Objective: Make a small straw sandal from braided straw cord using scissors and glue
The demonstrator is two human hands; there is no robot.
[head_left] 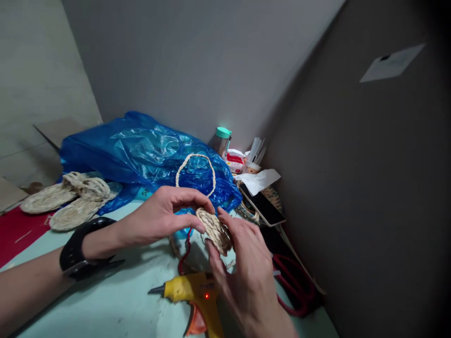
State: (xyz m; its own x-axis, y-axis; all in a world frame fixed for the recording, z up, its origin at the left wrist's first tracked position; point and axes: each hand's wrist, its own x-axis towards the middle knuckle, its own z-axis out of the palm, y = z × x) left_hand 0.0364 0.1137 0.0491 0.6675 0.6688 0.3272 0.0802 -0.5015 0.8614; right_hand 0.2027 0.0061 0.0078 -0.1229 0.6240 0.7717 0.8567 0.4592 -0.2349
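Holding a small oval coil of pale braided fibre (pixel 213 230) at the middle of the view, over a pale green counter (pixel 123 300). Taking that coil as the centre of the dial: pinched at its ten o'clock edge between thumb and fingers of the left hand (pixel 183 213), and clasped along its four o'clock edge by the right hand (pixel 243 249). Closed, in both cases, on the same piece. On the left wrist, a broad-strapped black watch (pixel 84 249).

At eleven o'clock, a thin arch of pale braided cord (pixel 195 155) against a crumpled, shiny blue plastic bag (pixel 141 141), dropping out of sight behind the left hand; impossible to tell whether joined to the coil. At eight o'clock, a short length of dark red cord (pixel 187 249). Around seven o'clock, a yellow glue gun (pixel 192 287) with orange trigger, black nozzle towards nine and a small red light glowing.

Between nine and ten o'clock, a pair of pale woven slippers (pixel 75 213), partly over a flat red sheet (pixel 24 237). At twelve, a bottle with a mint-green lid (pixel 223 133); near one, a red-and-white packet (pixel 235 160) beside a small cup (pixel 252 167) of white sticks. Towards two, crumpled white paper (pixel 259 182) touching a black smartphone (pixel 264 206). At four, dark red handle loops (pixel 295 311), partly hidden.
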